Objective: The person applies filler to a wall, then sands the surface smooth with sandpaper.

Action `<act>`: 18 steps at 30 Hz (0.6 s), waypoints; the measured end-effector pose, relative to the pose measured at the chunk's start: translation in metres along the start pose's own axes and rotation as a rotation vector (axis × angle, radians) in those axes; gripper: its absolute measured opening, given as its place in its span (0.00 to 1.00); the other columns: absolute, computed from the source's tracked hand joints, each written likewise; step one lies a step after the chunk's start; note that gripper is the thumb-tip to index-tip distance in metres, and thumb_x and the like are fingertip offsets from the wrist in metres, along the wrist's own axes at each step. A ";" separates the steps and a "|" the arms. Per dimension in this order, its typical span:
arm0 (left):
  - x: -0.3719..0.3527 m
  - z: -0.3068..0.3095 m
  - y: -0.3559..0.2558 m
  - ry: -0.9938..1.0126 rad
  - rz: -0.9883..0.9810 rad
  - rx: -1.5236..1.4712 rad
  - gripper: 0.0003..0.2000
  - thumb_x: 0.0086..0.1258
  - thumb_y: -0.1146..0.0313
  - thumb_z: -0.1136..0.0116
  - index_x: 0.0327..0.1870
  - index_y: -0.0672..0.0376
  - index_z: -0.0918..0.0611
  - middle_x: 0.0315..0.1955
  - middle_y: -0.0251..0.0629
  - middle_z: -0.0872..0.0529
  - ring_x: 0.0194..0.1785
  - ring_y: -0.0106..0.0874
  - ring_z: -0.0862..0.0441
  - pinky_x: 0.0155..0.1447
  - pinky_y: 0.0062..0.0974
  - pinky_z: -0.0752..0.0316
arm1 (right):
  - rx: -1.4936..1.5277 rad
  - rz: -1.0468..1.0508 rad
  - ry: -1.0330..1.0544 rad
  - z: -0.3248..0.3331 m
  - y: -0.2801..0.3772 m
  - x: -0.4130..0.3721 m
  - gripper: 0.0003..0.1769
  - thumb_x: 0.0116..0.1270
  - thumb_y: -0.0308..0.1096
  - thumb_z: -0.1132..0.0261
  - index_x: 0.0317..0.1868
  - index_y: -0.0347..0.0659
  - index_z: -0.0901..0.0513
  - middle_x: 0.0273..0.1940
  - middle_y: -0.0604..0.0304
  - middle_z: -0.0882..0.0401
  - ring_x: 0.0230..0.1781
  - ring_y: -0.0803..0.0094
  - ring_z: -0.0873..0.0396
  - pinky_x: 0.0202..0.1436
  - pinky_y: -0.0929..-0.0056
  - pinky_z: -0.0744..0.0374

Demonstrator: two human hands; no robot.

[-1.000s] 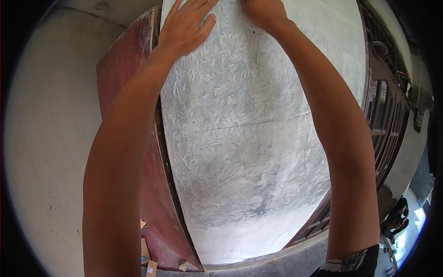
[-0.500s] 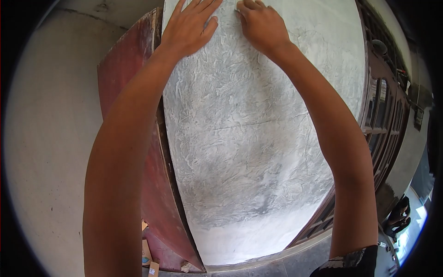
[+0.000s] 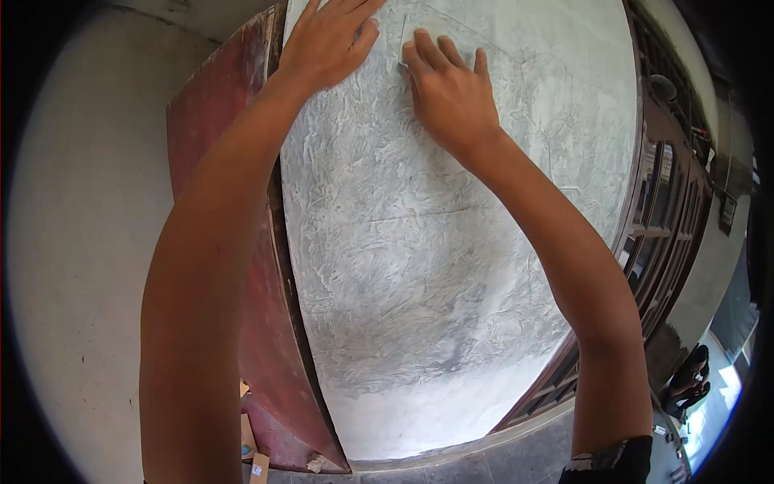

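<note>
Both arms reach up along a white-grey plastered wall (image 3: 403, 266), whose surface is rough with ridges and swirls. At its upper left, my left hand (image 3: 329, 42) lies flat on the plaster with the fingers spread and their tips cut off by the top of the view. My right hand (image 3: 454, 93) rests on the wall to the right of it, fingers apart and slightly bent, fingertips pressed to the surface. Thin straight lines run in the plaster beside and above the right fingertips. No tool shows in either hand.
A worn red wooden panel (image 3: 214, 113) stands along the wall's left edge. Brown-framed windows (image 3: 657, 194) line the right side. Small cardboard boxes (image 3: 258, 468) lie on the floor at lower left. A person in dark clothes (image 3: 688, 379) is far off at lower right.
My right hand has slid down the wall and its fingers have spread from a more curled pose. My left hand has stayed nearly in place, fingers spread.
</note>
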State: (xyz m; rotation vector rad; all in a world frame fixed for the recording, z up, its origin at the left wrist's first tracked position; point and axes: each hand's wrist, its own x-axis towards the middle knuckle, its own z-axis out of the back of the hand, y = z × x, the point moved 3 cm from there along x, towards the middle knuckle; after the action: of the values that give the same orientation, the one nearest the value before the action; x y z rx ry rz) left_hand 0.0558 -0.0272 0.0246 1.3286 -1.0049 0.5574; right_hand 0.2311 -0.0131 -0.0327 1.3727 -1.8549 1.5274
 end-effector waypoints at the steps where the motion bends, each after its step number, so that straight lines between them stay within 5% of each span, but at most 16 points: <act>1: 0.002 0.001 0.000 -0.006 -0.002 0.003 0.27 0.79 0.67 0.55 0.77 0.65 0.29 0.79 0.49 0.31 0.84 0.45 0.41 0.87 0.49 0.54 | 0.023 -0.065 -0.016 -0.008 -0.015 0.015 0.14 0.78 0.36 0.39 0.57 0.41 0.17 0.56 0.54 0.13 0.57 0.51 0.14 0.63 0.42 0.18; 2: 0.002 0.001 -0.001 0.009 -0.002 0.002 0.26 0.79 0.67 0.56 0.77 0.65 0.29 0.79 0.50 0.32 0.84 0.45 0.41 0.87 0.49 0.54 | 0.046 -0.137 -0.031 -0.013 -0.029 0.032 0.14 0.77 0.35 0.38 0.57 0.40 0.17 0.56 0.54 0.13 0.57 0.50 0.15 0.64 0.42 0.19; 3: 0.002 0.002 -0.001 0.026 0.000 0.002 0.26 0.79 0.67 0.56 0.77 0.66 0.29 0.79 0.50 0.32 0.84 0.46 0.41 0.87 0.49 0.54 | 0.112 -0.257 0.180 -0.019 -0.046 0.054 0.13 0.76 0.35 0.38 0.56 0.40 0.17 0.59 0.55 0.15 0.62 0.53 0.17 0.67 0.42 0.21; 5: 0.002 0.002 -0.001 0.034 0.000 0.004 0.26 0.79 0.67 0.56 0.77 0.65 0.29 0.79 0.50 0.32 0.84 0.45 0.41 0.87 0.49 0.54 | 0.080 -0.235 0.151 -0.043 -0.053 0.072 0.18 0.83 0.36 0.50 0.57 0.36 0.17 0.69 0.48 0.22 0.67 0.52 0.23 0.69 0.38 0.26; 7: 0.001 0.002 0.000 0.035 0.005 -0.002 0.26 0.79 0.67 0.56 0.77 0.65 0.29 0.79 0.50 0.32 0.84 0.45 0.41 0.87 0.49 0.54 | 0.169 -0.190 0.267 -0.017 -0.033 0.048 0.14 0.76 0.34 0.38 0.56 0.39 0.17 0.62 0.56 0.17 0.63 0.52 0.18 0.69 0.43 0.21; 10: -0.001 0.001 0.001 0.030 0.020 -0.022 0.26 0.79 0.67 0.56 0.77 0.65 0.29 0.79 0.50 0.31 0.84 0.45 0.41 0.87 0.49 0.54 | -0.027 -0.047 0.042 0.002 0.015 -0.007 0.15 0.76 0.34 0.37 0.57 0.36 0.17 0.66 0.55 0.18 0.63 0.54 0.17 0.69 0.39 0.23; 13: 0.003 0.001 0.002 0.019 0.005 -0.011 0.26 0.79 0.67 0.56 0.77 0.64 0.29 0.79 0.50 0.31 0.84 0.46 0.41 0.87 0.49 0.54 | -0.007 -0.060 -0.014 -0.010 -0.020 0.030 0.15 0.77 0.35 0.38 0.58 0.39 0.17 0.66 0.56 0.18 0.62 0.54 0.16 0.69 0.34 0.24; 14: 0.002 0.001 0.000 0.022 0.016 -0.015 0.26 0.79 0.68 0.56 0.77 0.65 0.29 0.79 0.50 0.31 0.84 0.46 0.41 0.87 0.49 0.54 | 0.111 -0.228 0.185 -0.016 -0.040 0.052 0.14 0.78 0.36 0.40 0.57 0.40 0.16 0.65 0.56 0.18 0.61 0.54 0.16 0.67 0.36 0.22; 15: 0.002 0.002 -0.001 0.024 0.025 -0.016 0.26 0.79 0.68 0.55 0.76 0.65 0.28 0.78 0.50 0.31 0.84 0.46 0.40 0.86 0.49 0.53 | 0.140 -0.244 0.092 -0.031 -0.053 0.069 0.19 0.83 0.37 0.50 0.58 0.37 0.17 0.69 0.50 0.22 0.68 0.52 0.24 0.70 0.37 0.27; 17: 0.003 0.002 0.001 0.023 0.013 -0.016 0.26 0.79 0.68 0.55 0.76 0.65 0.28 0.78 0.50 0.31 0.84 0.46 0.40 0.86 0.49 0.53 | 0.168 -0.231 0.351 -0.030 -0.055 0.079 0.20 0.84 0.38 0.51 0.61 0.38 0.18 0.70 0.52 0.23 0.70 0.53 0.25 0.73 0.36 0.29; 18: 0.002 0.002 0.001 0.022 0.006 -0.022 0.26 0.79 0.68 0.55 0.76 0.64 0.28 0.79 0.50 0.31 0.84 0.46 0.40 0.86 0.50 0.53 | 0.176 -0.188 0.296 -0.024 -0.048 0.065 0.16 0.81 0.37 0.45 0.58 0.39 0.17 0.68 0.53 0.20 0.66 0.53 0.21 0.70 0.37 0.26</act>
State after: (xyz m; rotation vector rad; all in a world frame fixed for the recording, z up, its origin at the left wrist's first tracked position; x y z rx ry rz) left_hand 0.0550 -0.0293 0.0266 1.2979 -0.9947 0.5631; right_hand 0.2350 -0.0174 0.0508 1.2718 -1.4049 1.7198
